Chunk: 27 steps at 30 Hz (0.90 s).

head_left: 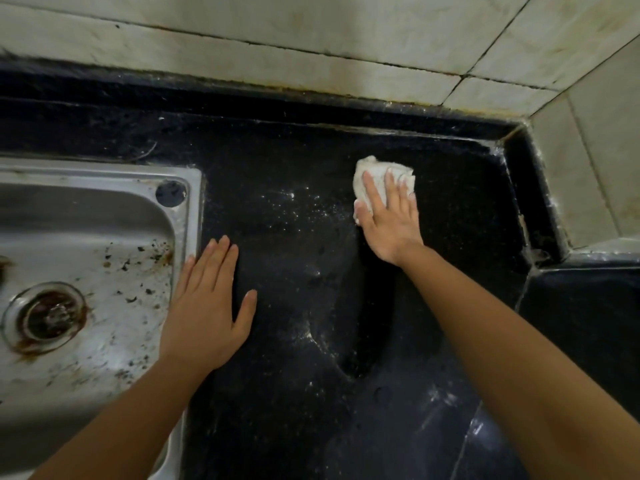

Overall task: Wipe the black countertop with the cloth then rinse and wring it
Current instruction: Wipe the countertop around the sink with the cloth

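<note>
Head view, looking down at a black worktop set in a tiled corner.

- Surface: black stone, speckled. Fine white specks are scattered across the middle, and there are pale smears near the lower right. Whether these are water film or residue cannot be told at this sharpness.
- Edges: a raised black kerb runs along the back and turns down the right side. Its joint with the wall is grimy.
- Room: pale wall tiles with dark grout lines and yellowish staining. A second tiled face closes the corner on the right.
- Sink: stainless steel, let into the worktop at left. The basin is stained with brown marks and dark flecks. The drain is ringed with rust colour. There is an open round hole in the rim's back corner.
- Cloth: white and bunched, lying on the worktop towards the back right, well apart from the sink.
- Right hand: palm down on the cloth, fingers straight and spread, pressing it flat to the surface.
- Left hand: flat on the bare worktop just beside the sink rim, fingers straight, thumb out, holding nothing.
</note>
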Each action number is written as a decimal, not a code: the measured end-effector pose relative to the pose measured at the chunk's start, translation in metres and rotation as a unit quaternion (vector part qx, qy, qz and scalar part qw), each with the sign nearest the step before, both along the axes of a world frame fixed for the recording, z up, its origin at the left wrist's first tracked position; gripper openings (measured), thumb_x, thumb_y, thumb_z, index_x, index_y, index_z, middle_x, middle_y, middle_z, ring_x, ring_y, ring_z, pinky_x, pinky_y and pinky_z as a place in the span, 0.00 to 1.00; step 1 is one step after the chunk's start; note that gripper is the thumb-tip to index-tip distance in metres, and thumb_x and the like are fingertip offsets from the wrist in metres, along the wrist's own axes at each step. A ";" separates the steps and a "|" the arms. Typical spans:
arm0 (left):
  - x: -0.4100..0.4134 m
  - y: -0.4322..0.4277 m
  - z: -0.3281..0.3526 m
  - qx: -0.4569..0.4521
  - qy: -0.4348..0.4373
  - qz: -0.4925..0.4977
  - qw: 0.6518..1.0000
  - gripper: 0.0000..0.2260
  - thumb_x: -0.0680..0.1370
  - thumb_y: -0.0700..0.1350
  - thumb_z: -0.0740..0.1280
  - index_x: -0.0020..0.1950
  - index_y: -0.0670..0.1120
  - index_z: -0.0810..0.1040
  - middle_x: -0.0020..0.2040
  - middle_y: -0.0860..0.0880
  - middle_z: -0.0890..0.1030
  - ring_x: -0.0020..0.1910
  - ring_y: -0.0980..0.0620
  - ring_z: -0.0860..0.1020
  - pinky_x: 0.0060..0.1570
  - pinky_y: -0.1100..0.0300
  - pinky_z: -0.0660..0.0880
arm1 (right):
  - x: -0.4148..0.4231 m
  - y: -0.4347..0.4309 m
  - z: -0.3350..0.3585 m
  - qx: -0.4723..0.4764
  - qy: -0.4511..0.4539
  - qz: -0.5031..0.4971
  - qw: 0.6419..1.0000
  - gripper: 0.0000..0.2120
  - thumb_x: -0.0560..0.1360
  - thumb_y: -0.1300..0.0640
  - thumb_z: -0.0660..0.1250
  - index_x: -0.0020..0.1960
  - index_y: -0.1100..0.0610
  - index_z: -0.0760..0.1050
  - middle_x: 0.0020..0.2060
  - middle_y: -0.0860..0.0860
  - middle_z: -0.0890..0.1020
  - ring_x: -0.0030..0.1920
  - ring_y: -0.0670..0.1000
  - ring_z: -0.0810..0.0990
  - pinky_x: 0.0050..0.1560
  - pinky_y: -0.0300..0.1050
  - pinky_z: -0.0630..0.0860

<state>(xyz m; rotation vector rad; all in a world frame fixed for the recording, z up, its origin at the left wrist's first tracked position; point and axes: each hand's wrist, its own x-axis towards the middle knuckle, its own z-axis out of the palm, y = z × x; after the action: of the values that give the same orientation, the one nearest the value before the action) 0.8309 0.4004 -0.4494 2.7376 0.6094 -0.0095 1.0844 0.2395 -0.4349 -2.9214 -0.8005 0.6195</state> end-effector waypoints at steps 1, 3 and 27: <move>0.000 0.000 0.000 0.001 0.000 0.000 1.000 0.31 0.78 0.57 0.50 0.75 0.39 0.59 0.76 0.44 0.59 0.76 0.49 0.54 0.75 0.55 0.43 | -0.010 -0.003 -0.001 0.003 -0.006 0.031 0.999 0.26 0.81 0.40 0.40 0.77 0.42 0.38 0.77 0.53 0.37 0.76 0.54 0.32 0.73 0.51 0.32; 0.000 0.000 0.000 0.005 0.001 0.000 1.000 0.31 0.78 0.57 0.50 0.75 0.39 0.59 0.76 0.44 0.59 0.76 0.49 0.54 0.75 0.56 0.42 | -0.037 -0.013 -0.005 0.013 -0.031 0.104 0.994 0.27 0.81 0.39 0.40 0.77 0.43 0.40 0.78 0.55 0.42 0.77 0.55 0.36 0.75 0.51 0.35; 0.001 0.001 -0.001 0.007 0.010 0.004 1.000 0.30 0.78 0.57 0.52 0.75 0.39 0.60 0.76 0.43 0.60 0.75 0.49 0.55 0.74 0.54 0.45 | 0.023 0.022 0.001 0.011 -0.020 0.067 0.997 0.25 0.82 0.41 0.42 0.77 0.41 0.41 0.78 0.50 0.39 0.76 0.50 0.34 0.73 0.48 0.33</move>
<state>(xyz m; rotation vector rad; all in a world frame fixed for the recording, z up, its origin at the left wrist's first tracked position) 0.8316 0.4012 -0.4501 2.7507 0.6295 -0.0314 1.1075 0.2614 -0.4338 -2.8873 -1.0094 0.5576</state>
